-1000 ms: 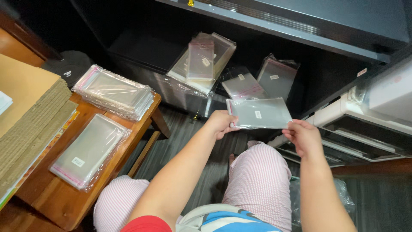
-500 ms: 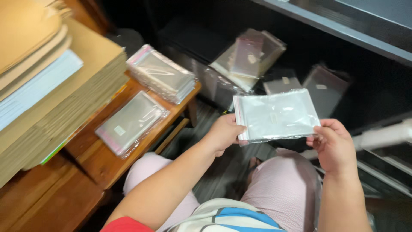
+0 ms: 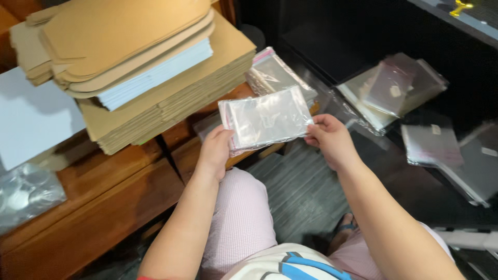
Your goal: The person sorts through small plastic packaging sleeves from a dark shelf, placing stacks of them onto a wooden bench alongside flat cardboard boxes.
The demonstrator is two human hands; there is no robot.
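While a clear bag of round pale pieces point(image 3: 26, 194) lies at the far left on the wooden table point(image 3: 104, 207), a tall stack of flat brown cardboard point(image 3: 166, 98) stands beside it, with folded brown envelopes and a wad of white sheets point(image 3: 155, 75) resting on top. Just right of the stack, the left hand point(image 3: 215, 150) grips the left end of a thin bundle of clear plastic sleeves point(image 3: 267, 119), thumb on top and fingers curled closed underneath. What the sleeves contain cannot be told; they look empty and glossy, with a pink strip along the left edge. Behind the bundle, another pile of clear sleeves point(image 3: 275, 72) lies on the table's corner. The right hand point(image 3: 332, 140) pinches the bundle's right edge between thumb and bent fingers, holding it level above the table edge and the person's lap. Farther right, on a dark shelf point(image 3: 332, 46), lie several more heaps of clear sleeves point(image 3: 394, 88), and more point(image 3: 436, 145) at the far right.
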